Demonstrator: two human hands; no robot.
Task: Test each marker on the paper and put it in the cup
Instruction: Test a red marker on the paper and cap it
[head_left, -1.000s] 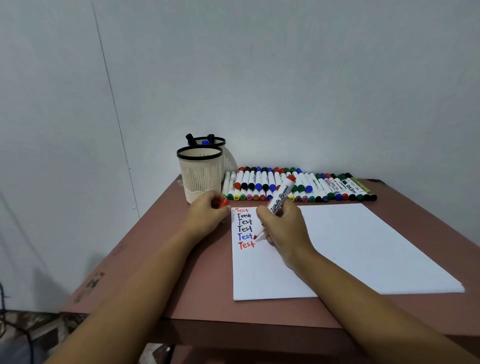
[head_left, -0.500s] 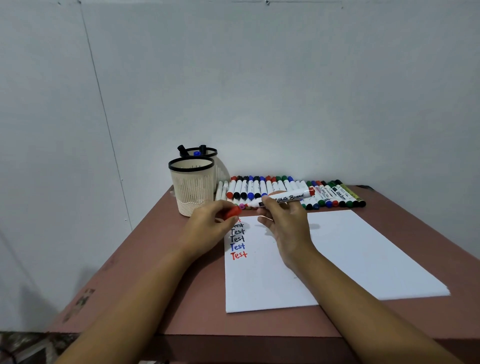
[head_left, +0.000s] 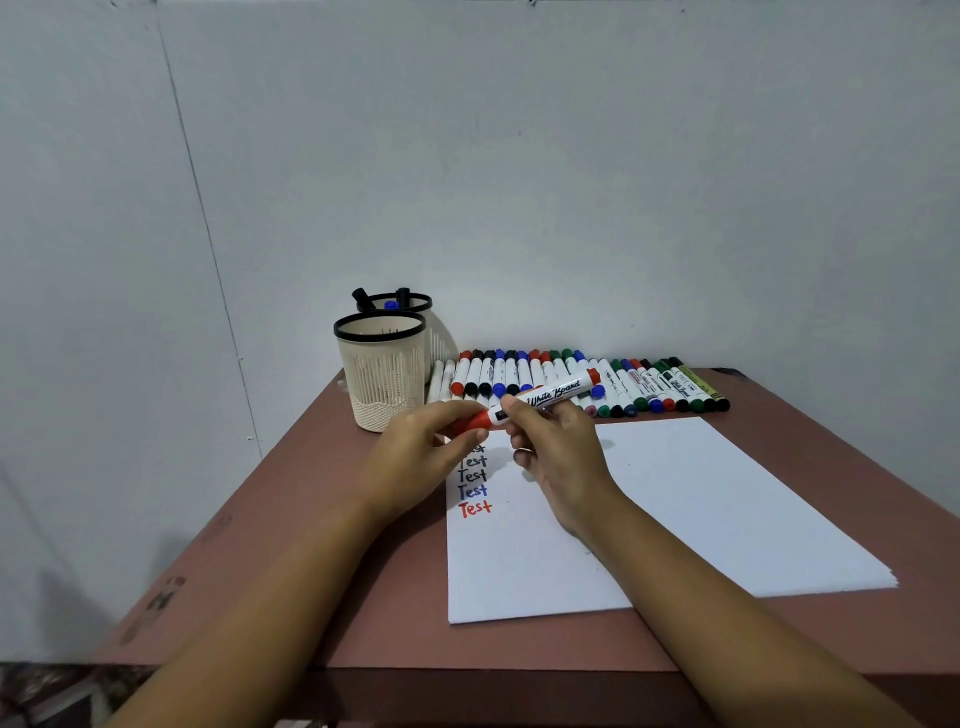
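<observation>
– Progress, as you read it?

– Early, I judge. The red whiteboard marker (head_left: 558, 391) is held off the tabletop (head_left: 311, 519), above the top of the paper (head_left: 701, 499). The right hand (head_left: 561, 447) has its fingers curled round the white barrel. The left hand (head_left: 415, 457) pinches the red cap (head_left: 475, 422) at the marker's 8 o'clock end.

– Is the cap fully on?

– It meets the barrel, but I cannot tell whether it is seated.

– Was this one tested?

– Likely. The column of "Test" lines (head_left: 474, 491) sits at 6 o'clock from the hands, and its lowest line is red. Above it are a blue and two black lines, and at least one more line is partly hidden under the left hand.

– And the cups?

– Both stand at 11 o'clock from the hands. The rear cup (head_left: 415, 301) shows two black marker ends and a blue one above its rim. Nothing shows above the rim of the front cup (head_left: 382, 384).

– What is left?

– Capping this marker for certain and dropping it into a cup. After that comes nearly everything else. The long row of markers (head_left: 649, 389) lies along the wall, from 12 to 2 o'clock. None of them is in a cup yet, and most of the paper is blank.
</observation>
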